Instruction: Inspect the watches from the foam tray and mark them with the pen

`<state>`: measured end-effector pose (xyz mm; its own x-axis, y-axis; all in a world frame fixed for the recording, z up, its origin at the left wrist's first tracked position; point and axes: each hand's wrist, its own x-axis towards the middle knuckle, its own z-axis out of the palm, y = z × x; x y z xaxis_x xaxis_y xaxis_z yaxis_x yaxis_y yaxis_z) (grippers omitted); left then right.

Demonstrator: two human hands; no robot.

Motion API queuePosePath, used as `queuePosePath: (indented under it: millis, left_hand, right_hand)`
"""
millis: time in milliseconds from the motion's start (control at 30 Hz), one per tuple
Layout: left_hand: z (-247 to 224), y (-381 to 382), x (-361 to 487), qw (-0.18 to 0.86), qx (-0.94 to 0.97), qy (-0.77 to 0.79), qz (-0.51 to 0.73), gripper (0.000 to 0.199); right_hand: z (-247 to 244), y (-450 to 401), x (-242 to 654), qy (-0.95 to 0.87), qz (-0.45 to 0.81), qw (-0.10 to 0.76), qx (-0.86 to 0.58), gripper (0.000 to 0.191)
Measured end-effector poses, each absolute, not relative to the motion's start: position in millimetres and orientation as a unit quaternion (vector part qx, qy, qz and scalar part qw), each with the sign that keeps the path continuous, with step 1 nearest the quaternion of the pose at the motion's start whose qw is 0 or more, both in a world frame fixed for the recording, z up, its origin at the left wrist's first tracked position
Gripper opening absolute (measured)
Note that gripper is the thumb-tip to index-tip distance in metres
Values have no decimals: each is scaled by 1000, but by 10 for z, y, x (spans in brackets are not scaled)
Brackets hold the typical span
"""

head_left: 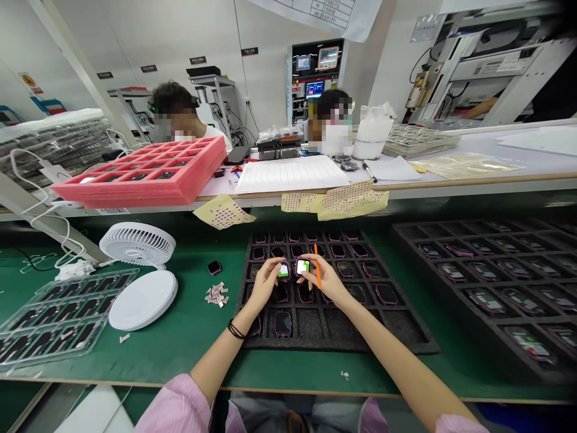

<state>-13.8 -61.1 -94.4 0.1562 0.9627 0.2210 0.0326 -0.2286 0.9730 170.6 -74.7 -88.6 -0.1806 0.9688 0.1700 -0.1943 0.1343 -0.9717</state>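
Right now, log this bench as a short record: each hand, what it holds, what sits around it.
Left hand: fingers on square device, screen lit
Right hand: holds second device and orange stick
Under hands: black foam tray of pink-framed devices
Things: label pile, loose device, white fan, clear tray
Rest: red foam tray, two co-workers beyond
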Motion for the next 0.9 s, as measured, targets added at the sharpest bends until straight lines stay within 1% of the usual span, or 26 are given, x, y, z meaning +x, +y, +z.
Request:
queuePosePath:
  millis: [100,300,467,533,667,767,900]
  left_hand:
    - [-917,-620,-159,450,606,426,499,34]
    - [-937,-618,-136,474,617,400,485,35]
    - [-996,-608,-104,505,620,371,472,42]
    - [-1011,-609,-98,505,624,366,471,45]
    - [-1019,-608,-95,499,616,372,483,48]
    - [-1012,-599,-104,498,600,390,489,43]
    - [-984,-595,-120,485,597,410,490,36]
  right_hand:
    - [-887,-749,1705,-537,550,528,-362,45]
    - [-834,-764,1731,-517,534,537,-399,29]
    - [-822,-770,1737,-513,525,537,-416,26]
    - [-838,-758,1733,-521,526,532,-410,27]
    - [-886,-731,1718,-537,535,520,-393,38]
    - [-912,-722,1711,-543,543,515,-381,44]
    - [-916,-726,1711,-549,546,511,-373,48]
